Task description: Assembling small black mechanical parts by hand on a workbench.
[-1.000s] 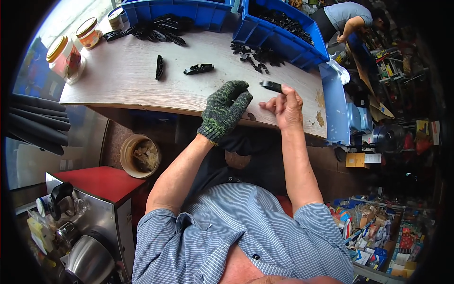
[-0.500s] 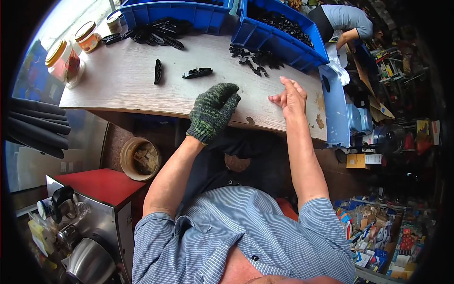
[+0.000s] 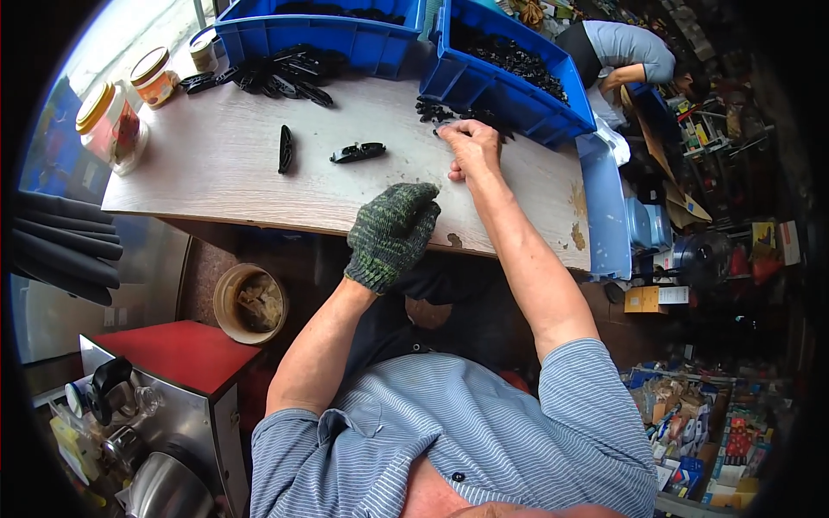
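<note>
My left hand, in a dark green knitted glove, is curled closed above the table's near edge. Whatever it may hold is hidden by the fingers. My bare right hand reaches to the pile of small black parts, thumb and fingertips pinched together at its near side. A small dark piece shows at those fingertips, too small to make out clearly. On the table lie two long black plastic pieces apart from each other: an upright-lying one and a crosswise one with a shiny inside.
Two blue bins, one left and one right, hold black parts. A heap of long black pieces lies before the left bin. Jars line the left edge. A bucket stands below. Another person bends at far right.
My right hand has moved left and away from me to the small black parts, its fingers closing into a pinch. My left hand stays closed, and the view has shifted slightly.
</note>
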`<action>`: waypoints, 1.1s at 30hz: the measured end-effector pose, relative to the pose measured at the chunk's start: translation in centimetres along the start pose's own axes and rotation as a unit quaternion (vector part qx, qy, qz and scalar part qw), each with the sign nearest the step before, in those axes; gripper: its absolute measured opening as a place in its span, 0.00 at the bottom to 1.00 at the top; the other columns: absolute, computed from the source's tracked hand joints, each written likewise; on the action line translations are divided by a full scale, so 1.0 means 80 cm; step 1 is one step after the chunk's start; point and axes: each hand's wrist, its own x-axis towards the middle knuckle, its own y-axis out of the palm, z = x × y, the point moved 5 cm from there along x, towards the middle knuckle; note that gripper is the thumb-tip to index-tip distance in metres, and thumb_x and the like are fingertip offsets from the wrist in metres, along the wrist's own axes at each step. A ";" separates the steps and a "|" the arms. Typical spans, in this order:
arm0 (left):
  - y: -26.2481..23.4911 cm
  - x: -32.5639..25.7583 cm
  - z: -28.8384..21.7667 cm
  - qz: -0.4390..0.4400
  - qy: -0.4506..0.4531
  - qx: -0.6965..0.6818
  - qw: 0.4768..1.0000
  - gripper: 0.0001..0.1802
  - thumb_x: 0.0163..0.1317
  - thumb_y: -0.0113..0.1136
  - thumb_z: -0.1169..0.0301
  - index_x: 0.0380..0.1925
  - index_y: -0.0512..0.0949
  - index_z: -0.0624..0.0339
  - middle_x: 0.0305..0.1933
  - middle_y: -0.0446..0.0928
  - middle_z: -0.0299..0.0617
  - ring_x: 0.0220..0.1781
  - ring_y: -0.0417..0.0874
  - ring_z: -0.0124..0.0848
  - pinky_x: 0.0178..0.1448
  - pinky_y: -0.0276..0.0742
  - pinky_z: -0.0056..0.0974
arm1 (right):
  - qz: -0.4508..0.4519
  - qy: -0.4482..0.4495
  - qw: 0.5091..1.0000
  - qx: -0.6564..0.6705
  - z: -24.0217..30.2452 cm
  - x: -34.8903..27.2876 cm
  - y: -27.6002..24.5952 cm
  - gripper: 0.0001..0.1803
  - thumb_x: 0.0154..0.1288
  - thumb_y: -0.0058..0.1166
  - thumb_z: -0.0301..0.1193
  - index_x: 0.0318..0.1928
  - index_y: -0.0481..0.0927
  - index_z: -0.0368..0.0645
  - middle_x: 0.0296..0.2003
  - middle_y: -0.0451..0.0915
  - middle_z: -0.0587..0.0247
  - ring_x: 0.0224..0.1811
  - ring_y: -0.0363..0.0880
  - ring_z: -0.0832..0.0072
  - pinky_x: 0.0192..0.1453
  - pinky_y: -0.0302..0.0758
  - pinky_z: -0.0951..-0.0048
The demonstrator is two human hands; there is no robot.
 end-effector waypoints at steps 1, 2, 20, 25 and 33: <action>-0.001 -0.001 0.001 0.001 -0.001 0.003 1.000 0.12 0.61 0.66 0.71 0.45 0.83 0.57 0.41 0.84 0.49 0.43 0.86 0.49 0.46 0.82 0.48 | -0.004 0.003 1.000 -0.011 0.003 -0.001 0.001 0.11 0.62 0.68 0.37 0.40 0.86 0.44 0.21 0.76 0.67 0.14 0.71 0.80 0.14 0.75 0.73; -0.001 0.000 -0.001 0.002 0.012 0.013 1.000 0.13 0.60 0.67 0.72 0.45 0.83 0.58 0.41 0.84 0.50 0.43 0.85 0.50 0.46 0.82 0.49 | -0.004 0.001 1.000 -0.028 0.006 -0.002 0.003 0.11 0.61 0.68 0.37 0.40 0.87 0.44 0.21 0.77 0.66 0.14 0.72 0.79 0.14 0.75 0.73; -0.003 -0.001 -0.007 0.005 0.026 0.016 1.000 0.12 0.60 0.67 0.73 0.45 0.83 0.57 0.41 0.84 0.50 0.43 0.85 0.51 0.46 0.82 0.48 | -0.032 -0.005 0.999 0.003 -0.010 0.005 -0.004 0.08 0.57 0.66 0.31 0.36 0.86 0.42 0.21 0.82 0.64 0.15 0.79 0.77 0.16 0.79 0.73; -0.002 -0.003 -0.007 0.007 0.045 0.027 0.999 0.13 0.59 0.67 0.72 0.45 0.83 0.57 0.41 0.84 0.49 0.44 0.86 0.50 0.47 0.82 0.48 | -0.032 -0.005 0.999 -0.010 -0.011 0.001 -0.006 0.09 0.56 0.68 0.32 0.35 0.85 0.41 0.21 0.83 0.63 0.15 0.79 0.77 0.17 0.80 0.73; -0.004 -0.007 -0.010 0.002 0.062 0.039 0.997 0.13 0.58 0.68 0.75 0.44 0.83 0.58 0.42 0.85 0.51 0.45 0.86 0.51 0.48 0.83 0.47 | -0.025 -0.005 0.999 -0.025 -0.004 -0.009 -0.006 0.09 0.57 0.69 0.30 0.37 0.86 0.42 0.26 0.82 0.65 0.16 0.75 0.81 0.17 0.79 0.75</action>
